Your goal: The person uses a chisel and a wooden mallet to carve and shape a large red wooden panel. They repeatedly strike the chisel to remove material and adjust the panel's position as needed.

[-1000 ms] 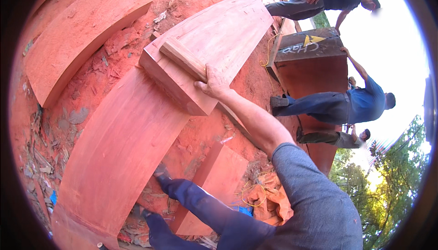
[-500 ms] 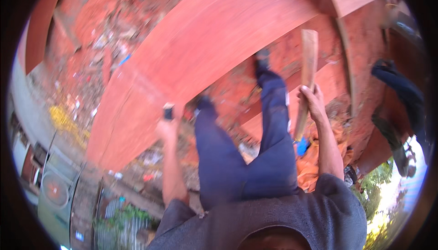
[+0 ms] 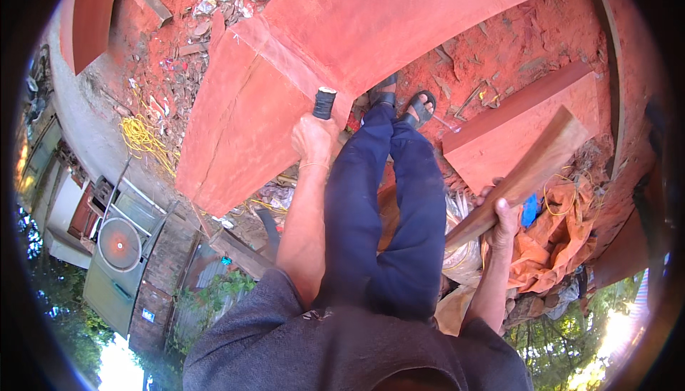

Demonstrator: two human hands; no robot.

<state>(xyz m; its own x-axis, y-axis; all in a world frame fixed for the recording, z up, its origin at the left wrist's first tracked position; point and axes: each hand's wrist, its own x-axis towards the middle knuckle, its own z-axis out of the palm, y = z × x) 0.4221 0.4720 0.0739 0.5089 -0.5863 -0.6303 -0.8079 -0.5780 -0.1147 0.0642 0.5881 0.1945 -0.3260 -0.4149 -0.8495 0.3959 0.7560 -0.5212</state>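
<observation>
My left hand [image 3: 314, 138] is closed around a black-wrapped handle [image 3: 324, 103] with a pale end; the rest of that tool is hidden. It is held over a big reddish timber slab [image 3: 239, 127] with a long crack in it. On the right, my right hand [image 3: 504, 220] grips a flat length of wood [image 3: 531, 166] near its lower end, thumb on top. The wood slants up and away to the right, above a squared reddish timber block [image 3: 524, 130].
A broad curved timber [image 3: 399, 16] meets the slab just beyond my sandalled feet. Wood scraps and rubbish litter the red ground. Orange cloth [image 3: 553, 237] is heaped at right, and yellow cord [image 3: 146, 141] lies at left. An old machine with a round fan-like front [image 3: 120, 245] stands lower left.
The wood in my right hand has tipped from nearly upright to a slant toward the right. My feet have come closer together, and the whole view has shifted. Both hands keep their hold.
</observation>
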